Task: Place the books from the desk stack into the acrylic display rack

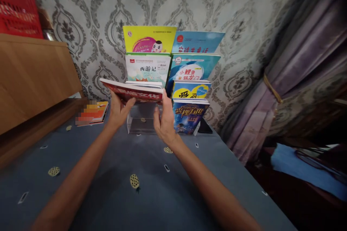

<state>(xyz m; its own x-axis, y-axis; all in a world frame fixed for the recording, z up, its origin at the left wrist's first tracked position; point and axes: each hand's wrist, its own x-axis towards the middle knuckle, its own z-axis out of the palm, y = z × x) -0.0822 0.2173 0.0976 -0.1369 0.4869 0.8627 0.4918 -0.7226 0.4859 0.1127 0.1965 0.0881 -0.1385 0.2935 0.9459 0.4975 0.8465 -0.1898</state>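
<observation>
Both hands grip a red-covered magazine [141,94], tilted so that its white page edge faces up. My left hand [118,111] is closed on its left end, the thumb lying over the cover. At the right end my right hand [165,117] has hold of it, some fingers hanging below. Just beneath is the front tier of a clear book stand [142,126]. Behind the magazine stand a yellow book [149,38] and a white book [148,66]. To the right are blue books [199,41], a teal book [195,66], a yellow-and-blue book [191,89] and a dark blue book [188,117].
Several thin books [99,112] lie at the left of the blue cloth-covered table [114,180]. A dark flat object [205,126] is beside the stand. A wooden cabinet [35,79] with a red basket [18,11] is at left; a purple curtain [260,90] hangs at right.
</observation>
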